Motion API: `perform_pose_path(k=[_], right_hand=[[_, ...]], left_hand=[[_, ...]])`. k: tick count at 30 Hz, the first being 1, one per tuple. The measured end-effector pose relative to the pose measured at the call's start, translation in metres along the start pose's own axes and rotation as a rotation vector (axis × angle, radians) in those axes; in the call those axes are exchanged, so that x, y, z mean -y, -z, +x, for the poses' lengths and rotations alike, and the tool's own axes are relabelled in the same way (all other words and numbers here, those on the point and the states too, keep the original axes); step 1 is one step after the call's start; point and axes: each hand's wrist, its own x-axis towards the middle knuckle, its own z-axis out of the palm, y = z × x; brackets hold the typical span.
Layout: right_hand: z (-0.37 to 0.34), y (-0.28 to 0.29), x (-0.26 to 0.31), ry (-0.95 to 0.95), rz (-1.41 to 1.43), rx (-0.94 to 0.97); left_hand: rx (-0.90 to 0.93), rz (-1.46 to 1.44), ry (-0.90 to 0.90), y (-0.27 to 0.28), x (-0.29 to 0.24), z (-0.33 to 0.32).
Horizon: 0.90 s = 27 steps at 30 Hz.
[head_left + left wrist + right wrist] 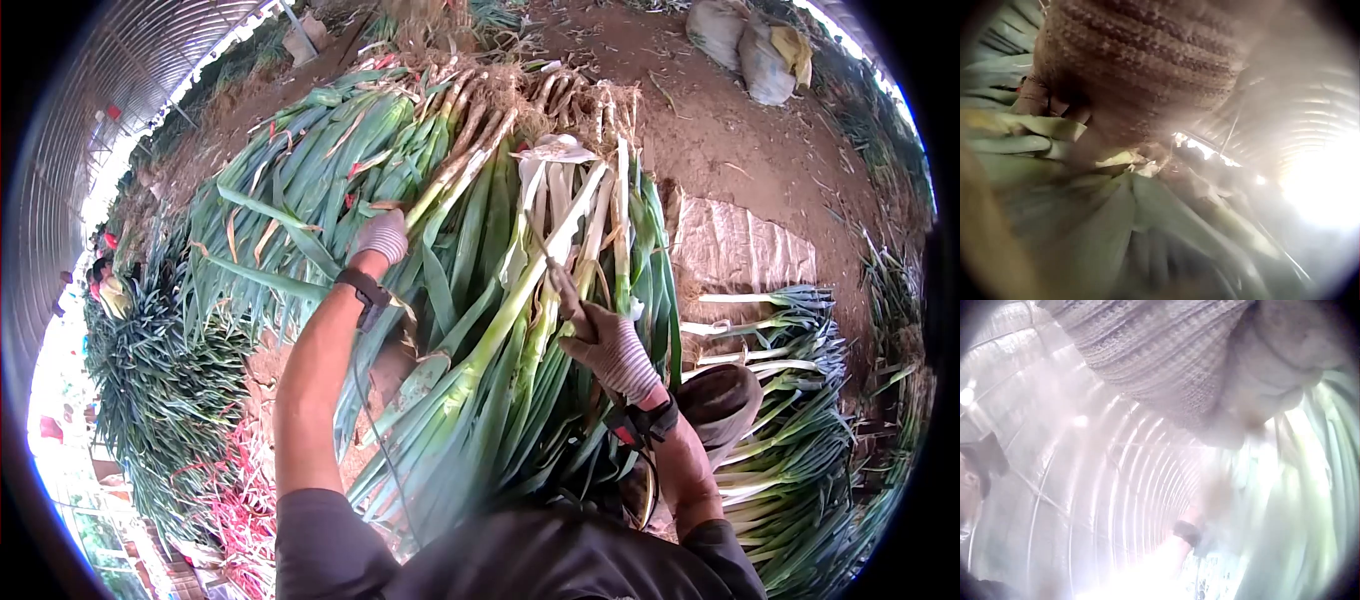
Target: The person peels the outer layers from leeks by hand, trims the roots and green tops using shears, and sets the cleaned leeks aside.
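My left hand [383, 236], in a striped knit glove, grips a leek [462, 178] where its pale stalk turns to leaf. Its roots point away at the top of the pile. The left wrist view shows the glove [1141, 62] close over green leaves, its fingers partly hidden. My gloved right hand [612, 350] holds a knife [562, 285] by the handle, with the thin blade pointing up and away. The blade overlaps a thick, peeled-looking white leek [575, 215] in the head view. In the right wrist view the glove [1166, 356] is beside blurred pale stalks.
Untrimmed leeks [330, 150] spread over the ground ahead. To the right, cleaned leeks [770, 440] lie in a row beside a whitish sheet [745, 240]. A leafy heap [170, 340] and red ties [245, 500] are at left. Sacks [765, 60] stand at the back.
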Motion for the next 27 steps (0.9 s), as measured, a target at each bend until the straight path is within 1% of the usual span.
perform_pose_path(k=[1, 2, 3, 4, 5, 6, 7, 8, 9, 10, 11, 12, 13, 14, 15, 17, 20, 21, 24, 27], right_hand=[[-0.001, -0.001, -0.001, 0.04, -0.028, 0.012], [-0.004, -0.001, 0.001, 0.013, 0.007, 0.001], [-0.006, 0.0, 0.007, -0.009, 0.041, -0.003], [-0.006, 0.001, 0.012, -0.029, 0.076, -0.007], [-0.006, 0.0, 0.013, -0.04, 0.087, -0.033], [-0.008, 0.0, 0.019, -0.031, 0.078, -0.008], [-0.012, -0.001, 0.029, -0.024, 0.071, 0.013], [-0.015, -0.002, 0.034, -0.015, 0.064, 0.033], [-0.017, -0.007, 0.03, 0.036, 0.064, 0.059], [-0.02, -0.009, 0.032, 0.015, 0.07, 0.044], [-0.024, -0.01, 0.034, -0.009, 0.074, 0.034], [-0.028, -0.011, 0.035, -0.033, 0.077, 0.027], [-0.031, -0.012, 0.031, -0.032, 0.063, 0.021], [-0.035, -0.014, 0.026, -0.037, 0.061, 0.046], [-0.041, -0.015, 0.019, -0.043, 0.057, 0.071], [-0.053, -0.016, 0.016, -0.066, 0.01, 0.127], [-0.064, -0.017, 0.021, -0.148, -0.026, 0.194], [-0.066, -0.023, 0.017, -0.118, -0.007, 0.17], [-0.055, -0.028, 0.017, -0.081, -0.025, 0.177], [-0.037, -0.036, 0.011, -0.048, -0.08, 0.12]], left_hand=[[-0.022, 0.021, -0.023, 0.005, 0.0, 0.006], [-0.04, 0.041, -0.04, 0.007, 0.004, 0.011], [-0.107, 0.09, -0.129, 0.013, 0.012, 0.017], [-0.118, 0.033, -0.193, 0.02, 0.017, 0.02], [0.004, -0.189, -0.219, 0.042, 0.012, 0.006], [0.128, -0.409, -0.247, 0.066, 0.001, -0.01], [0.123, -0.57, -0.223, 0.07, -0.011, -0.026], [0.116, -0.731, -0.199, 0.067, -0.024, -0.043], [0.149, -0.756, -0.133, 0.056, -0.036, -0.054], [0.151, -0.659, -0.095, 0.048, -0.051, -0.07], [0.083, -0.734, -0.111, 0.024, -0.058, -0.081], [0.114, -0.904, -0.109, -0.005, -0.061, -0.085], [-0.014, -0.914, -0.168, -0.033, -0.063, -0.088], [-0.139, -0.922, -0.231, -0.045, -0.069, -0.096], [-0.155, -0.973, -0.247, -0.057, -0.073, -0.102], [-0.2, -1.082, -0.269, -0.061, -0.082, -0.115], [-0.299, -0.991, -0.294, -0.06, -0.08, -0.118], [-0.412, -1.05, -0.406, -0.059, -0.082, -0.117], [-0.319, -0.946, -0.384, -0.058, -0.08, -0.118], [-0.337, -0.959, -0.368, -0.071, -0.075, -0.111]])
